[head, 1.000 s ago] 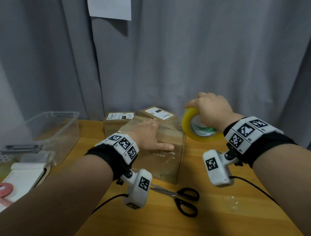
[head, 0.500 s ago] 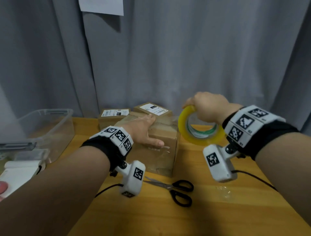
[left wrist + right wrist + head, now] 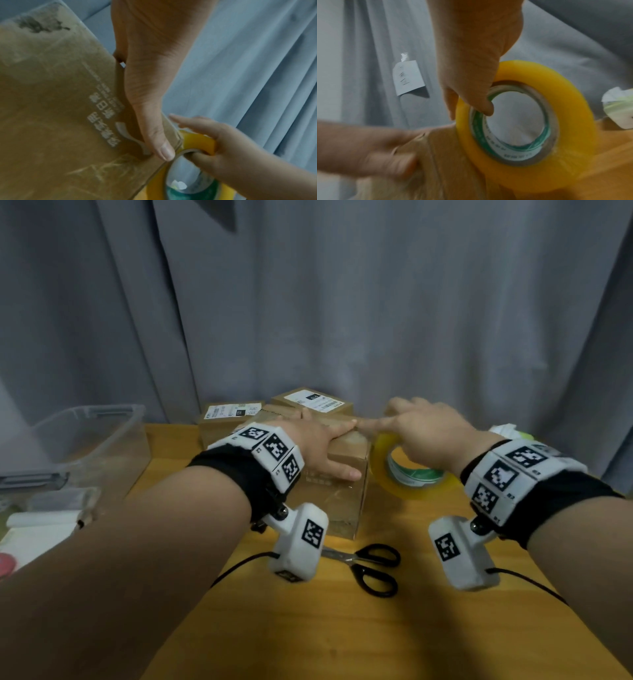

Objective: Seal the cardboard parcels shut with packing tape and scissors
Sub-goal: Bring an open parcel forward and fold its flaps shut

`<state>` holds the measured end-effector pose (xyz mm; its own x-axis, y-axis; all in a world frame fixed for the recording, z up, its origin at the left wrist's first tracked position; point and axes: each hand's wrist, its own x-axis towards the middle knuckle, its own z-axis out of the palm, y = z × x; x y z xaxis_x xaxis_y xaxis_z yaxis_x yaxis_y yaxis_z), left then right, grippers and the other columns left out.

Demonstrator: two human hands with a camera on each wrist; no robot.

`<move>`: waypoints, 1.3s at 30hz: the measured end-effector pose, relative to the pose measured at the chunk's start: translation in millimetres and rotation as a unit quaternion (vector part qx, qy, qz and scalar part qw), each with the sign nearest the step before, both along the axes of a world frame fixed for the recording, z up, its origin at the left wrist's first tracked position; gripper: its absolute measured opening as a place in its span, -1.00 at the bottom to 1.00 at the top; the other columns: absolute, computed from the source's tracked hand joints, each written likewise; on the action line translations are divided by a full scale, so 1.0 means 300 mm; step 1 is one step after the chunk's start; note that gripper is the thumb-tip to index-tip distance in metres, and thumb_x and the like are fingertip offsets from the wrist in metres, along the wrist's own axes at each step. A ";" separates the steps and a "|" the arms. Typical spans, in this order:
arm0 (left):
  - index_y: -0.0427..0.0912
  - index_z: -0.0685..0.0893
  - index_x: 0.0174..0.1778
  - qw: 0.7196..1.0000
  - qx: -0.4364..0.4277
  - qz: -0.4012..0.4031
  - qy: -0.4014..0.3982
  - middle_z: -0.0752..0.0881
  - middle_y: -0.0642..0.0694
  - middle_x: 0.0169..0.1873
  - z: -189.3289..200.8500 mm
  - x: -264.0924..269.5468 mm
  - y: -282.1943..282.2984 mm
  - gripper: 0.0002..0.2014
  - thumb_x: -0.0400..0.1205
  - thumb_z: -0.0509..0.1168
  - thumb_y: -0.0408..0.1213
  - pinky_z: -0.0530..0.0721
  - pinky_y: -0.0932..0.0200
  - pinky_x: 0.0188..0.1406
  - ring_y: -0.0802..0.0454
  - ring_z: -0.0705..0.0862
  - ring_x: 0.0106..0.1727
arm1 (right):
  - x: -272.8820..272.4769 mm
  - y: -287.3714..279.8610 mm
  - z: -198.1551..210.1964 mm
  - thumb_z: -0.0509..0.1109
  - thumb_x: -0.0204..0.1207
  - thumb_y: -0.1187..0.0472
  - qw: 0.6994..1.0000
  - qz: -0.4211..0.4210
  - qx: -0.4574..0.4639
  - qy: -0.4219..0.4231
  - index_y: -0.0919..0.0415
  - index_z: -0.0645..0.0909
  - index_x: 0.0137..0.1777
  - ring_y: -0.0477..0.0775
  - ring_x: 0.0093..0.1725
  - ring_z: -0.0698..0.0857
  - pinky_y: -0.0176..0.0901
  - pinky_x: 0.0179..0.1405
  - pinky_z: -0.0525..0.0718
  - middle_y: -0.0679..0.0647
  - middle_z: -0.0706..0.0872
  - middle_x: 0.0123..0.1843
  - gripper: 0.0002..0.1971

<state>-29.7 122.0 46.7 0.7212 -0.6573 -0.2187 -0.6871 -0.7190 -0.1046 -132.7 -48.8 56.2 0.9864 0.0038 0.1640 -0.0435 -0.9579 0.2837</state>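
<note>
Tape roll [image 3: 407, 470] lowered beside box [image 3: 337, 474] edge

The person is wearing no sleeves; both forearms are showing bare down to the wrists. Each wrist is carrying a black fabric wristband, the left wristband [image 3: 236, 474] and the right wristband [image 3: 561, 505], and over each one a white block is sitting, faceted and printed with black-and-white square marker codes: the left marker block [image 3: 270, 450] and the right marker block [image 3: 507, 470]. Tiny letter-and-number labels are showing beside the codes. Below each band a small metal joint is holding a rounded white camera housing, the left housing [image 3: 301, 542] and the right housing [image 3: 459, 553], each bearing its own marker. A thin black cable [image 3: 239, 566] is trailing from the left housing, and another cable [image 3: 527, 580] from the right.
</note>
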 end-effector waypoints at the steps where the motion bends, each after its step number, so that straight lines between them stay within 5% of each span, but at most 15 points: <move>1: 0.36 -0.22 0.60 1.000 -0.003 -0.008 -0.003 -0.05 -0.31 0.65 -0.001 -0.001 -0.014 0.14 0.12 0.02 0.69 0.14 -0.39 0.53 -0.34 -0.07 0.65 | 0.004 0.011 -0.005 0.08 0.61 0.33 1.000 0.014 -0.017 0.009 -0.39 0.09 0.60 0.18 0.23 0.47 0.01 0.09 0.42 0.04 0.45 0.33 -0.30; 6: -0.09 -0.01 0.68 0.993 -0.106 -0.060 0.000 0.02 -0.14 0.68 -0.026 -0.012 0.027 0.01 0.41 -0.22 0.51 0.01 -0.16 0.64 -0.09 -0.01 0.68 | 0.025 0.042 -0.011 0.06 0.64 0.35 1.000 -0.002 -0.022 0.011 -0.37 0.14 0.60 0.19 0.33 0.42 0.09 0.29 0.34 0.03 0.46 0.41 -0.32; 11: 0.02 0.06 0.67 0.987 -0.159 -0.012 -0.004 0.02 -0.08 0.67 -0.034 0.071 0.146 -0.33 0.67 -0.18 0.26 -0.02 -0.05 0.65 -0.03 0.01 0.68 | 0.036 0.076 -0.020 0.07 0.63 0.37 0.999 -0.026 -0.025 0.002 -0.37 0.21 0.57 0.19 0.30 0.41 0.11 0.24 0.31 0.04 0.49 0.32 -0.32; 18: -0.18 0.01 0.67 0.974 -0.159 0.163 0.008 0.13 -0.18 0.65 -0.041 0.160 0.290 -0.07 0.54 -0.16 0.45 0.17 -0.07 0.59 -0.16 0.18 0.63 | 0.032 0.063 -0.043 0.08 0.59 0.43 0.999 -0.024 -0.001 -0.022 -0.34 0.22 0.59 0.15 0.28 0.42 0.07 0.20 0.35 0.00 0.49 0.33 -0.28; 23: -0.16 -0.02 0.68 0.992 -0.105 0.025 -0.059 -0.06 -0.15 0.67 -0.037 0.086 0.179 -0.28 0.69 -0.23 0.24 -0.09 -0.12 0.65 -0.10 -0.10 0.68 | 0.033 0.050 -0.056 0.11 0.59 0.41 0.999 -0.009 0.002 -0.041 -0.37 0.22 0.58 0.14 0.29 0.43 0.06 0.20 0.36 -0.04 0.50 0.38 -0.28; 27: -0.22 0.15 0.63 0.992 -0.104 -0.069 -0.019 0.20 -0.22 0.62 -0.023 0.023 0.026 -0.10 0.55 -0.14 0.42 0.09 -0.15 0.61 -0.15 0.15 0.64 | 0.033 0.043 -0.062 0.14 0.61 0.30 0.999 0.004 -0.010 -0.052 -0.38 0.22 0.57 0.13 0.29 0.44 0.02 0.22 0.36 -0.08 0.50 0.37 -0.35; 31: -0.11 -0.14 0.68 0.991 -0.032 -0.125 0.025 -0.13 -0.17 0.68 0.025 0.022 -0.061 0.13 0.35 0.12 0.50 -0.13 -0.13 0.65 -0.08 -0.15 0.68 | 0.018 0.009 -0.074 0.17 0.59 0.26 0.998 0.023 -0.003 -0.056 -0.38 0.22 0.57 0.12 0.32 0.43 -0.03 0.22 0.34 -0.11 0.49 0.38 -0.35; 35: 0.12 -0.29 0.65 0.993 0.030 -0.085 0.077 -0.20 -0.07 0.67 0.063 0.044 -0.095 0.36 0.05 0.29 0.56 -0.01 -0.17 0.63 -0.14 -0.11 0.68 | 0.025 -0.008 -0.058 0.14 0.57 0.31 0.996 0.072 -0.004 -0.050 -0.31 0.27 0.57 0.11 0.34 0.45 -0.05 0.25 0.35 -0.11 0.48 0.44 -0.36; 39: 0.29 -0.22 0.62 0.997 0.025 -0.067 0.043 -0.01 -0.03 0.66 0.045 0.060 -0.091 0.27 0.09 0.31 0.59 0.08 -0.29 0.57 -0.20 0.00 0.64 | 0.035 -0.069 -0.057 0.35 0.43 0.33 0.979 0.101 0.155 -0.090 -0.17 0.42 0.51 0.14 0.23 0.59 0.00 0.06 0.58 -0.02 0.49 0.38 -0.35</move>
